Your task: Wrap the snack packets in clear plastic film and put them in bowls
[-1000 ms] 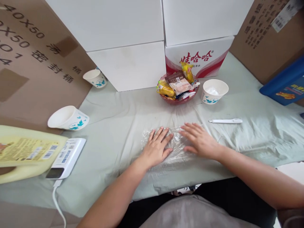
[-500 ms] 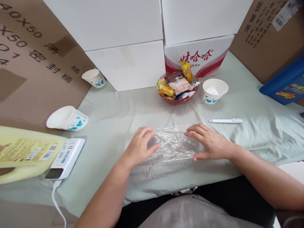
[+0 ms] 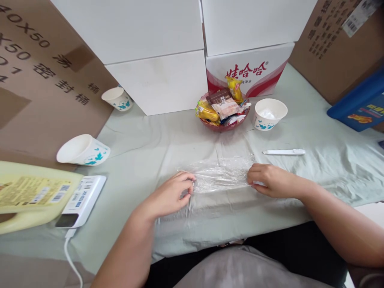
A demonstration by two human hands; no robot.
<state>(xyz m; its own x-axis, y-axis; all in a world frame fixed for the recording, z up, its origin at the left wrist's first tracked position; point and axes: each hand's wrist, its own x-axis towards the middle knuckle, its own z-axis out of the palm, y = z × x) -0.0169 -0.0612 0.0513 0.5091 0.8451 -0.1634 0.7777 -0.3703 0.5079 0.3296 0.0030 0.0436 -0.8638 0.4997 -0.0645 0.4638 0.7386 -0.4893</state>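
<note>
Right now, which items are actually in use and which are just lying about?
In use:
left hand, pinching one end of the plastic film
right hand, gripping the other end

Lying about:
snack bowl
upright paper cup
tipped paper cup
white pen
yellow jug

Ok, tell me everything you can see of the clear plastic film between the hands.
The plastic film is thin, transparent and crinkled, with shiny creases. It lies flat on the pale green cloth, gathered into a band running left to right near the table's front edge. The left hand pinches its left end and the right hand its right end. Nothing else touches it; the snack bowl sits behind, apart.
</note>
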